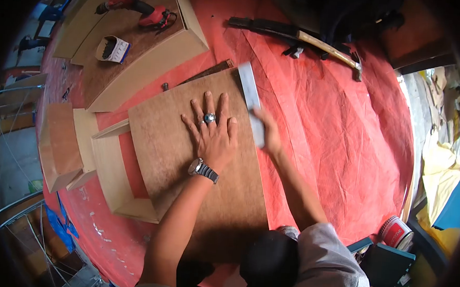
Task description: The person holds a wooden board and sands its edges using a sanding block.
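Head view: a red sheet is covering most of the work surface, and a brown board is lying in the middle of it, its left part reaching over a pale frame. The board's long axis is running from the person toward the far side, with the far end leaning slightly left; its face is showing a plain, faintly mottled wood grain, while the near end is sinking into shadow and a dark rounded form is covering its near right corner. Beyond, at upper left, a wooden case is sitting with its tan side facing the board, and the pale frame is partly disappearing beneath the board. The left hand is resting flat on the board, fingers spread and grasping nothing. The right hand is gripping a grey bar at its near end; the bar is pointing away along the board's right edge, nearly parallel to it, looking flat, straight and pale, its far tip blurring. A red-and-black drill is lying on the case, a hammer is lying at upper right, and a small carton is holding dark pieces too small to make out. A ring is glinting on the left hand.
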The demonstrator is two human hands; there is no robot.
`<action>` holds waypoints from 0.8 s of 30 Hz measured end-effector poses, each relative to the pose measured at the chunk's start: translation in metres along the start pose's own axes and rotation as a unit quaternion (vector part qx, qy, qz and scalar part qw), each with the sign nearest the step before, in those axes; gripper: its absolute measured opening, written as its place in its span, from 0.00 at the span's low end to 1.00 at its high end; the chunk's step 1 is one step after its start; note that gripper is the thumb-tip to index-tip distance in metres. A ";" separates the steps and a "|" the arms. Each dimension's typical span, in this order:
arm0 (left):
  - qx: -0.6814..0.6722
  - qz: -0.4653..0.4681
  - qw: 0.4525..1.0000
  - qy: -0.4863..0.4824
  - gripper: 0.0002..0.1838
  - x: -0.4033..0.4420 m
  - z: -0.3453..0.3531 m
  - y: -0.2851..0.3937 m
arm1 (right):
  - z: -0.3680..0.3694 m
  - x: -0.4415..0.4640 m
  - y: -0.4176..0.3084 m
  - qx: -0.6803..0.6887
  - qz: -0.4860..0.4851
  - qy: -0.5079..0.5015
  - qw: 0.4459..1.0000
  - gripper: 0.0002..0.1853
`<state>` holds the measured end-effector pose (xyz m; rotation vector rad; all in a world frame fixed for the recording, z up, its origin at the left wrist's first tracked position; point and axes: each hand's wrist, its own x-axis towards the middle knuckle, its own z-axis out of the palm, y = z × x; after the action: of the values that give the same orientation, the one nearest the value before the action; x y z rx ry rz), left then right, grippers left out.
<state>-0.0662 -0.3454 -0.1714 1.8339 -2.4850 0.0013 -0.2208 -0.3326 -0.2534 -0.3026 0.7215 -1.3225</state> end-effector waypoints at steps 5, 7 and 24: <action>0.000 0.001 1.000 -0.006 0.35 -0.002 -0.001 0.000 | -0.020 -0.155 0.025 -0.047 0.066 0.045 0.996 0.44; -0.001 0.003 1.000 -0.004 0.35 -0.003 0.002 0.000 | -0.014 -0.138 0.022 -0.081 0.034 0.056 0.995 0.45; -0.019 0.003 1.000 0.013 0.35 -0.003 0.005 -0.001 | -0.010 -0.162 0.027 -0.064 0.048 0.062 0.995 0.52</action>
<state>-0.0648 -0.3431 -0.1761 1.7994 -2.4563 -0.0207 -0.2184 -0.1703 -0.2274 -0.2865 0.9168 -1.2139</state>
